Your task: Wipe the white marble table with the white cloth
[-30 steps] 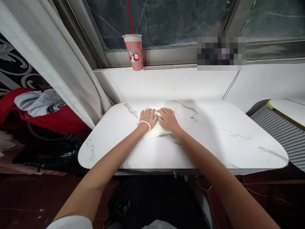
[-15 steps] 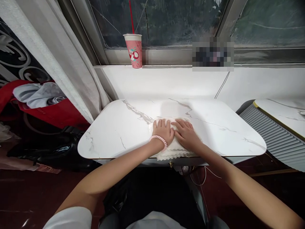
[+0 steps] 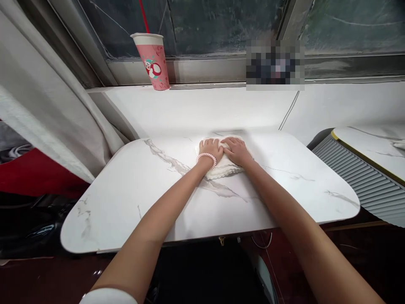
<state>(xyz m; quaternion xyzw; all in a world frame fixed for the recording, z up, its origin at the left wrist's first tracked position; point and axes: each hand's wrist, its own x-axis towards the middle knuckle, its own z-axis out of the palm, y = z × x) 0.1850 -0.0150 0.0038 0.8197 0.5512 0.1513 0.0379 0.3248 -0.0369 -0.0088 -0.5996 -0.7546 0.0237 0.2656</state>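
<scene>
At twelve o'clock on the marble table [image 3: 133,198], the left hand [image 3: 211,150] and right hand [image 3: 236,151] are pressing flat, fingers open, on a white cloth [image 3: 225,169].

The table [image 3: 126,198] is white marble with grey veins. The cloth [image 3: 225,169] is cream-white. The cup [image 3: 153,61] is pink with a red-and-white figure. The bracelet [image 3: 206,157] is pink.

Even overhead light renders the table [image 3: 221,207] bright with soft shadows beneath both arms, the window [image 3: 205,25] dark, edges bowed by wide-angle distortion, slight motion blur beyond the hands.
</scene>
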